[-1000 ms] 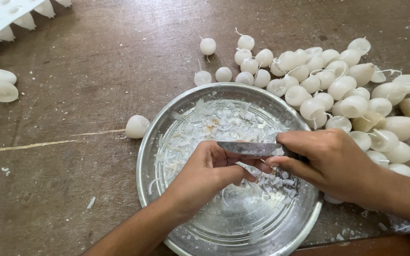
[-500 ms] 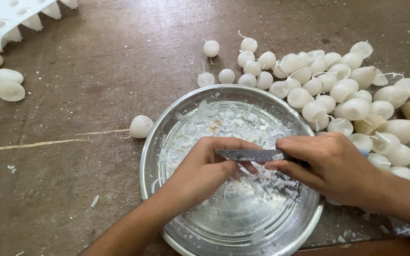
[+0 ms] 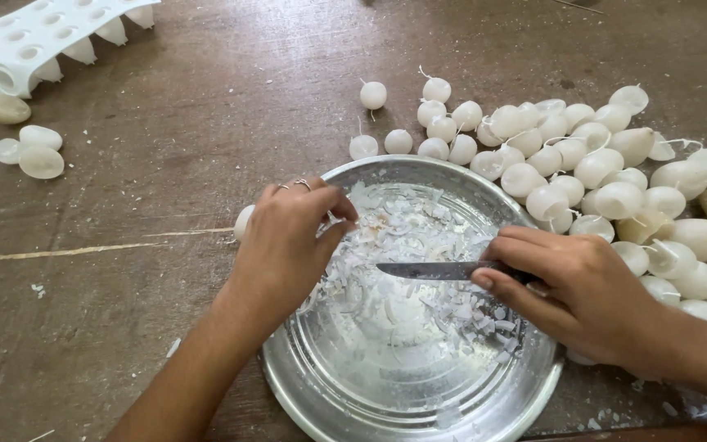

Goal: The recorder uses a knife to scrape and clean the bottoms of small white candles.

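The right hand (image 3: 591, 299) clenches a knife (image 3: 427, 270) over the metal bowl (image 3: 419, 409) of wax shavings; the left hand's (image 3: 288, 245) grip pinches a small wax piece, probably light, brittle, slippery, best held by its sides

A single head-worn camera looks steeply down, close over the wooden table (image 3: 165, 205) and both hands.

1. One round metal pan (image 3: 419, 409) lies under both hands.
2. One knife (image 3: 427, 270) is in the right hand (image 3: 583, 295).
3. One white mould tray (image 3: 34, 41) lies beyond the left hand (image 3: 288, 245).
4. Three pale wax pieces (image 3: 22, 139) lie beside that tray.
5. The heap of white wax balls (image 3: 583, 172) beyond the right hand is too crowded to count.
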